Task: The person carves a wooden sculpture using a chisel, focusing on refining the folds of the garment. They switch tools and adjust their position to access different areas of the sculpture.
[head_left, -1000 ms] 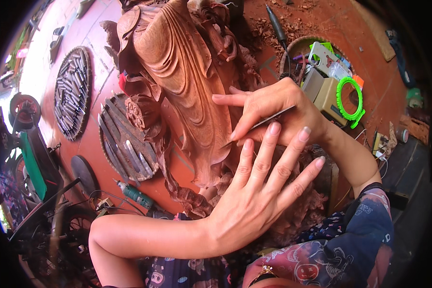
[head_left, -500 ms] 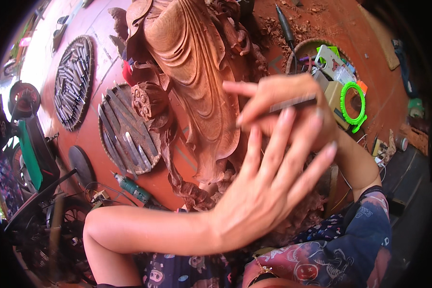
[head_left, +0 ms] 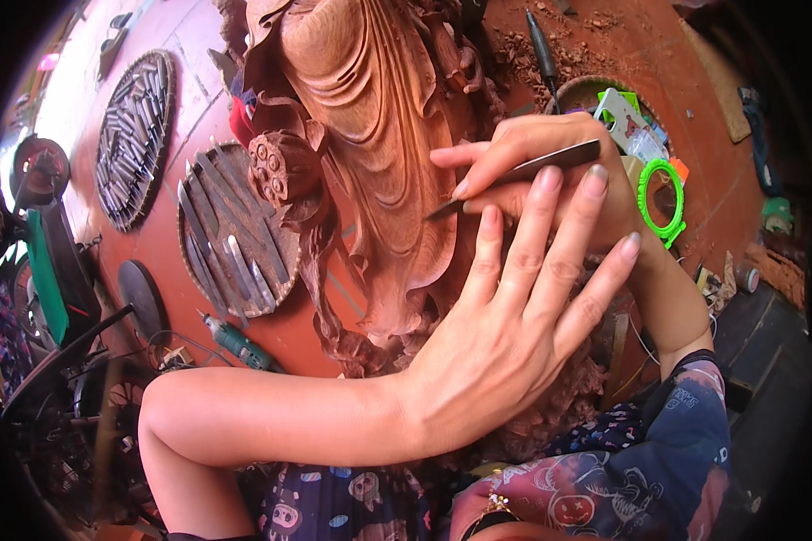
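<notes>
Pinched a thin carving knife (head_left: 514, 176) in right hand (head_left: 559, 176), left hand (head_left: 505, 334) spread flat, bracing at six o'clock of it on wooden carving (head_left: 379, 135)

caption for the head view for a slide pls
Right hand presses a carving knife into a wooden statue, left hand steadying it.

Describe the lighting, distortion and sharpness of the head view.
Head view: bright, even daylight, with the floor washed out at upper left; strong fisheye bending and a black rim around the picture; the wooden carving, the left hand and the right hand holding the carving knife look sharp, while the clutter near the rim softens.
</notes>
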A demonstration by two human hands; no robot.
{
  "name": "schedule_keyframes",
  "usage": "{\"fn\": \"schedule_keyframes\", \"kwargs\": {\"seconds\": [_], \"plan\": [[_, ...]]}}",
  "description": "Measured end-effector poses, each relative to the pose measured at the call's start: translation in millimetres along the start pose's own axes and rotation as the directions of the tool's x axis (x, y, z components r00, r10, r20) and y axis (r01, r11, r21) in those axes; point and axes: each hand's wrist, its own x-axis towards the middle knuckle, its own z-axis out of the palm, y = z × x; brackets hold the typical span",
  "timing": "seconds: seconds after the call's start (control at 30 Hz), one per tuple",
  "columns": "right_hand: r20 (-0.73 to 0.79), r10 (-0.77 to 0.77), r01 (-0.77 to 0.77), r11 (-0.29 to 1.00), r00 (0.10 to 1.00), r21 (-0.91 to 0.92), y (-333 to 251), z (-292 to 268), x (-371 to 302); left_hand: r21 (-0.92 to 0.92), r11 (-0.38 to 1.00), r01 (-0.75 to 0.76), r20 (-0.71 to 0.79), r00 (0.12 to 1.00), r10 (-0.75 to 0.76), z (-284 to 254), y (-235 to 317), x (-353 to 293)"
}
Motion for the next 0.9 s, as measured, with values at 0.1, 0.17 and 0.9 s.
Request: {"fn": "schedule_keyframes", "kwargs": {"seconds": [0.1, 0.17, 0.9], "plan": [[0.183, -0.147, 0.155, 0.987, 0.972, -0.031, 5.9, -6.0, 0.5, 0.03, 0.999, -0.021, 0.04, 0.999, 0.02, 0.9, 7.2, -7.8], [0.267, -0.144, 0.168, 0.983, 0.953, -0.07, 5.9, -6.6, 1.1, -0.034, 0.999, -0.011, 0.024, 1.0, 0.012, 5.5, 7.2, -10.8], [0.216, -0.028, 0.005, 0.994, 0.976, 0.106, 10.6, -16.9, 2.9, -0.007, 1.0, -0.007, 0.0, 1.0, 0.007, 7.5, -2.8, 2.3]]}}
